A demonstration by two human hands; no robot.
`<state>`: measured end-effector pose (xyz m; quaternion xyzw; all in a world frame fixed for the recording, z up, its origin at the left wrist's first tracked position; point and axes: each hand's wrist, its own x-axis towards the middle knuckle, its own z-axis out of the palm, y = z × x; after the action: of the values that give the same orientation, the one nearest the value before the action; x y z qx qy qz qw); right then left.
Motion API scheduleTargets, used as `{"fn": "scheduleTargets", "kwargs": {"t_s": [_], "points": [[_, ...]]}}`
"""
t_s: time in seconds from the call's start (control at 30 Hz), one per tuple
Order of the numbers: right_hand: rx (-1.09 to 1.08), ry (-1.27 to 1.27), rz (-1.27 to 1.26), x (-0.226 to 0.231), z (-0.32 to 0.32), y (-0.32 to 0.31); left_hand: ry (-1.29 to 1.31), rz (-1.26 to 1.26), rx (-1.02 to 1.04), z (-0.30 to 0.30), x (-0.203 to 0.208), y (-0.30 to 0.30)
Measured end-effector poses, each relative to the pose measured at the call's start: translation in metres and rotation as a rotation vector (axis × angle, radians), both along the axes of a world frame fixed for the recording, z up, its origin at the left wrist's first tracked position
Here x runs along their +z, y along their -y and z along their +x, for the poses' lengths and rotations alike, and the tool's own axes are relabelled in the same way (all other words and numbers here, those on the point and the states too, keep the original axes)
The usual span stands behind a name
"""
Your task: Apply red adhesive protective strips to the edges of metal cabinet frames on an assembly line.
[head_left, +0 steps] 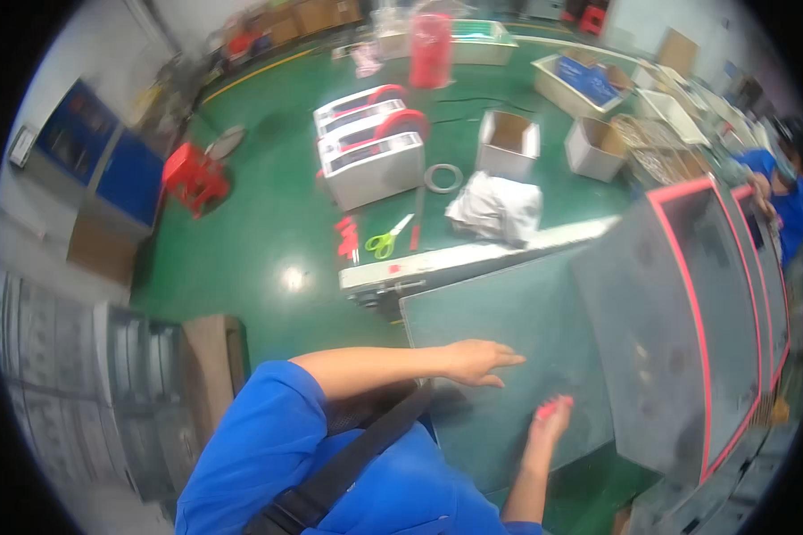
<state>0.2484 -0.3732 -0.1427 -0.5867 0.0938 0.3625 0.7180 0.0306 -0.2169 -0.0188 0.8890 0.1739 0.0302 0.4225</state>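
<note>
My left hand [484, 362] is stretched out above a grey-green flat work surface [500, 308], palm down and fingers extended, with nothing in it. To its right and nearer me, my right hand [551, 423] has its fingers curled around a small red piece [544, 410], whose exact kind I cannot make out. A large grey housing with red-edged openings [633, 330] stands at the right end of the surface, a short way from my right hand.
Past a white rail [473, 256] lie green-handled scissors [385, 242], red pieces [347, 236], a tape ring [443, 178] and a white bag [495, 207]. White machines with red parts [375, 160] stand beyond. A co-worker in blue [781, 196] is at far right. Grey stacks [134, 366] stand left.
</note>
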Motion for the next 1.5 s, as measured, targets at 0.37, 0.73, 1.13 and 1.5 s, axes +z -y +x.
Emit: {"fn": "scheduleTargets", "kwargs": {"t_s": [0.37, 0.73, 1.13, 1.5], "points": [[1.059, 0.075, 0.279, -0.019, -0.194, -0.279, -0.269, -0.224, 0.561, -0.267, -0.054, 0.096], [1.416, 0.438, 0.472, -0.121, -0.445, -0.225, -0.263, -0.339, 1.428, -0.550, -0.069, 0.241], [1.952, 0.542, -0.410, -0.190, -0.681, -0.157, -0.150, -0.519, 2.094, -0.709, -0.136, 0.388], [2.529, 1.070, 0.300, -0.152, -1.126, -0.192, 0.231, -0.416, 2.752, -0.863, -0.134, 0.412]]}}
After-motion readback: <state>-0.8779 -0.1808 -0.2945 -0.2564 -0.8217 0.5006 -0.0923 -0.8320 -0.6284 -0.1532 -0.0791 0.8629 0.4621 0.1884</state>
